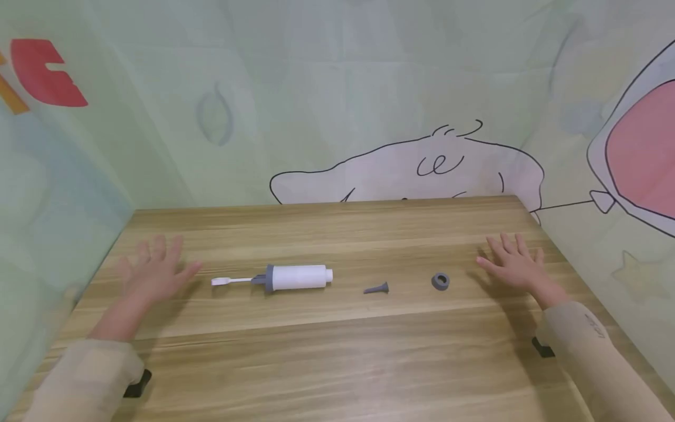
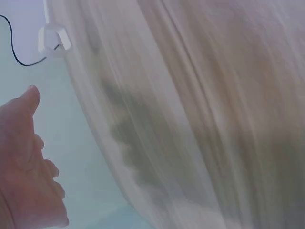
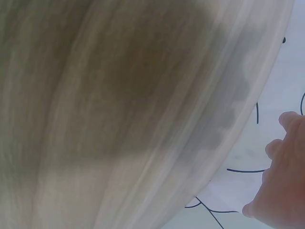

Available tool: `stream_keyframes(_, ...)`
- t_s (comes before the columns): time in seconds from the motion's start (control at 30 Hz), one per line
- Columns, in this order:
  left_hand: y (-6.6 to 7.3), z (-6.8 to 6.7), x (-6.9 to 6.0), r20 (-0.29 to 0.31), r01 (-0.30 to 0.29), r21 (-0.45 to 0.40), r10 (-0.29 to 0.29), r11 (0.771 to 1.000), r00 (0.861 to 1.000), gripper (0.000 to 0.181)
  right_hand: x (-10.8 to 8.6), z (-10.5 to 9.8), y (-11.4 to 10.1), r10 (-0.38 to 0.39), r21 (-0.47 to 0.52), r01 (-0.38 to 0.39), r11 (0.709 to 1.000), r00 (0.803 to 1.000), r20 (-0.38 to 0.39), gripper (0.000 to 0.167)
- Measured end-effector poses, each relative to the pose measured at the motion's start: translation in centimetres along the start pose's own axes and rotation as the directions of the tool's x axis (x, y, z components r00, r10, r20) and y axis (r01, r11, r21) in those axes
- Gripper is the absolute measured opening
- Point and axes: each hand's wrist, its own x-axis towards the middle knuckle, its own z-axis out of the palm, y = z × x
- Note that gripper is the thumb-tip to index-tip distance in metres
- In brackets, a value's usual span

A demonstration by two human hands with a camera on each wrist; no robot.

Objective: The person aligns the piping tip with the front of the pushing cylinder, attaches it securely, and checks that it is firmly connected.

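Note:
My left hand (image 1: 153,272) is held above the table's left side with fingers spread, holding nothing. Just right of it lies a white cylinder (image 1: 299,276) with a grey collar and a thin white rod ending in a flat tip. Further right lie a small grey peg with a flared head (image 1: 377,288) and a grey ring (image 1: 440,281). My right hand (image 1: 519,266), also spread and holding nothing, hovers right of the ring. The left wrist view shows the left hand (image 2: 28,167) and the white tip (image 2: 53,39); the right wrist view shows the right hand (image 3: 283,176).
Everything lies on a wood-grain table (image 1: 337,363). A printed cloth (image 1: 316,105) with cartoon drawings stands along the back and both sides. A dark strap piece (image 1: 138,384) shows under the left sleeve, another (image 1: 543,347) under the right.

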Motion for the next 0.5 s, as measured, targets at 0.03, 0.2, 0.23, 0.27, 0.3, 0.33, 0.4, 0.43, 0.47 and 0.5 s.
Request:
stream_keyframes(0.03,0.3,-0.1,0.0,0.003,-0.003,-0.003,0.003,1.000,1.000,0.085,0.0,0.0,-0.1,0.000,-0.002,0.000,1.000,1.000,-0.001,0.080)
stream_keyframes(0.2,1.7,-0.3,0.2,0.024,-0.020,-0.001,0.020,1.000,1.000,0.085,0.0,-0.2,-0.4,0.001,-0.011,-0.001,1.000,1.000,-0.004,0.079)
stream_keyframes(0.23,1.9,-0.3,0.3,0.026,-0.025,0.003,0.025,1.000,0.999,0.085,0.0,-0.2,-0.4,-0.001,-0.013,0.001,1.000,1.000,-0.004,0.079)
stream_keyframes(0.27,2.2,-0.2,0.3,0.027,-0.030,0.011,0.029,0.999,0.999,0.085,0.0,-0.2,-0.4,-0.003,-0.014,0.003,1.000,1.000,-0.004,0.079)
stream_keyframes(0.3,2.4,-0.2,0.4,0.031,-0.035,0.013,0.034,0.999,0.999,0.085,0.0,-0.2,-0.4,-0.006,-0.016,0.006,1.000,1.000,-0.005,0.080)
stream_keyframes(0.33,2.7,-0.2,0.4,0.031,-0.042,0.017,0.042,0.999,0.999,0.084,0.0,-0.2,-0.4,-0.009,-0.019,0.009,1.000,1.000,-0.005,0.080)
stream_keyframes(0.4,3.2,-0.1,0.5,0.036,-0.057,0.021,0.056,0.998,0.998,0.084,0.1,-0.1,-0.5,-0.016,-0.020,0.016,1.000,1.000,-0.008,0.081)
stream_keyframes(0.43,3.5,-0.1,0.6,0.040,-0.063,0.022,0.062,0.998,0.997,0.084,0.0,-0.2,-0.5,-0.019,-0.021,0.018,1.000,1.000,-0.007,0.081)
stream_keyframes(0.47,3.8,-0.1,0.7,0.040,-0.070,0.023,0.069,0.997,0.997,0.084,0.0,-0.1,-0.6,-0.022,-0.022,0.022,1.000,1.000,-0.008,0.081)
stream_keyframes(0.5,4.1,0.0,0.8,0.041,-0.078,0.026,0.077,0.997,0.996,0.084,0.0,-0.1,-0.6,-0.026,-0.023,0.026,0.999,1.000,-0.010,0.081)
